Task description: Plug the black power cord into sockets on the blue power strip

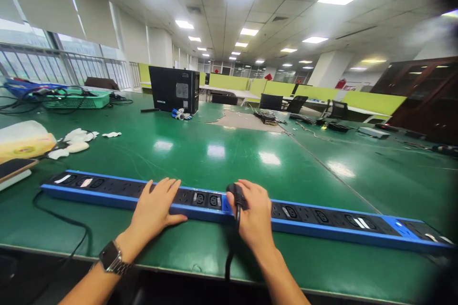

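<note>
A long blue and black power strip lies across the near part of the green table, with rows of sockets along its top. My left hand rests on the strip left of its middle, fingers spread over the sockets and thumb along the front edge. My right hand grips a black power plug just over the strip, right of the middle. From the plug a thick black cord hangs down over the table's front edge. Whether the plug's pins are in a socket is hidden by the hand.
A black computer case stands at the back, with blue and white gloves in front. Cables spill over a green basket at the far left. A phone lies at the left edge. Tools and parts lie farther back.
</note>
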A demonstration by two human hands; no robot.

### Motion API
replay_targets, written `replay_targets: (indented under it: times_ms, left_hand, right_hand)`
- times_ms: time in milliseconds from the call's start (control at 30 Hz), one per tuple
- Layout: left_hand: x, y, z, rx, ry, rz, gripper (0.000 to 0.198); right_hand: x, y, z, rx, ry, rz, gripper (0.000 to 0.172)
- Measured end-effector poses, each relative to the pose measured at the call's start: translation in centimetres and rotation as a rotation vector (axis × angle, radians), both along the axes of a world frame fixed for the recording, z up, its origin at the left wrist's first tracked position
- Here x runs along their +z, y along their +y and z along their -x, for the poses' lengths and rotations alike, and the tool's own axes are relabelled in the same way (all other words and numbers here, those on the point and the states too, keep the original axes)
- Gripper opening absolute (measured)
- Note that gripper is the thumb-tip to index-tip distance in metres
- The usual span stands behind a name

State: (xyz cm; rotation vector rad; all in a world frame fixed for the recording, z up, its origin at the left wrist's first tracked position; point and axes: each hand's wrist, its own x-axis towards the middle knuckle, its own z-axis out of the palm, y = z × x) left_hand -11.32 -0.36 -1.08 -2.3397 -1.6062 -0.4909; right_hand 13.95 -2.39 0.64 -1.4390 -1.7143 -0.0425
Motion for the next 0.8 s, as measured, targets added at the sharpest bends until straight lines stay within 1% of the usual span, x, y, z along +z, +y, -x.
replay_targets:
  times_ms: [33,100,200,300,433,533,633,800]
  left_hand:
    - [0.0,0.0,0.0,0.006,0.008,-0.002,0.072]
    - [0.0,0.0,0.0,0.013,0.024,-0.001,0.071]
    - [0.0,-0.1,0.0,0.008,0.028,0.004,0.072]
    - [-0.1,0.0,0.2,0.002,0.012,0.016,0.072]
    - [0.2,0.2,0.2,0.008,-0.023,0.095,0.080]
    - [0.8,0.2,-0.7,-0.043,-0.103,0.159,0.078]
    - [1.4,0.2,-2.4,-0.122,-0.206,0.208,0.070]
    - [2.3,-0.2,-5.8,-0.247,-0.338,0.289,0.062]
  right_hand:
    - [-0.4,-0.2,-0.9,-0.019,-0.046,0.031,0.031]
    - [-1.2,-0.4,-2.0,-0.014,-0.125,0.080,0.031]
    - [-2.1,-0.5,-2.2,0.013,-0.192,0.091,0.032]
    - [-2.3,-0.6,-2.1,0.000,-0.215,0.086,0.033]
    - [-1.7,-0.5,-2.4,0.028,-0.244,0.116,0.030]
    - [-0.9,-0.3,-2.7,0.103,-0.273,0.141,0.027]
    - [-0.1,-0.1,-2.8,0.144,-0.285,0.183,0.026]
    - [0.7,-0.3,-2.7,0.161,-0.287,0.304,0.021]
